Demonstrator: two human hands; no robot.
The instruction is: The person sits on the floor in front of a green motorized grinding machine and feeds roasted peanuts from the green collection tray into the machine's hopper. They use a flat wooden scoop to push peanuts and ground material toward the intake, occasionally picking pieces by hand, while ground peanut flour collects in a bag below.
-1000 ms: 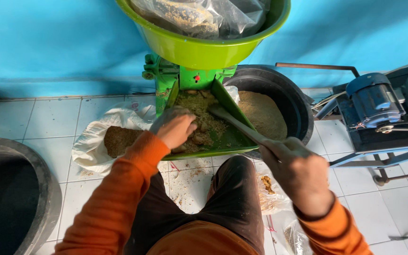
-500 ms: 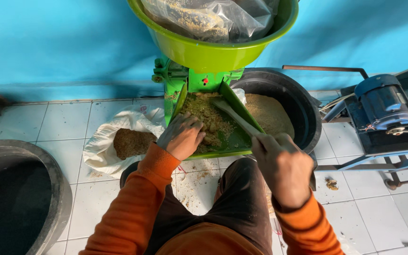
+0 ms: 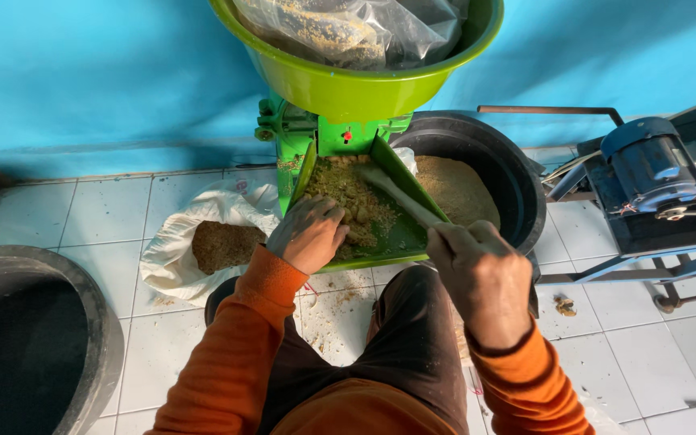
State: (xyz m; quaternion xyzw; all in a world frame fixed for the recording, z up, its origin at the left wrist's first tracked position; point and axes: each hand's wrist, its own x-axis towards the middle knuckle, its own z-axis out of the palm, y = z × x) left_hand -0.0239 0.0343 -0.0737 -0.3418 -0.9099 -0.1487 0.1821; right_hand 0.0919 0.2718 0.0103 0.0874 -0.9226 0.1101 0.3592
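Note:
A green grinding machine stands against the blue wall, with a green hopper bowl on top holding a clear plastic bag of feed. Its green outlet tray slopes toward me, covered in brownish mash. My left hand rests knuckles up on the mash at the tray's near left, fingers curled into it. My right hand grips a pale stick that reaches up the tray into the mash. Both sleeves are orange.
A black tub of tan meal stands right of the tray. A white sack with brown meal lies open on the left tiles. Another black tub sits at far left. A blue motor on a metal frame stands at right.
The view has shifted, so the machine and tubs sit further right and lower in frame. My left hand stays on the mash. My right hand has drawn the stick slightly down the tray.

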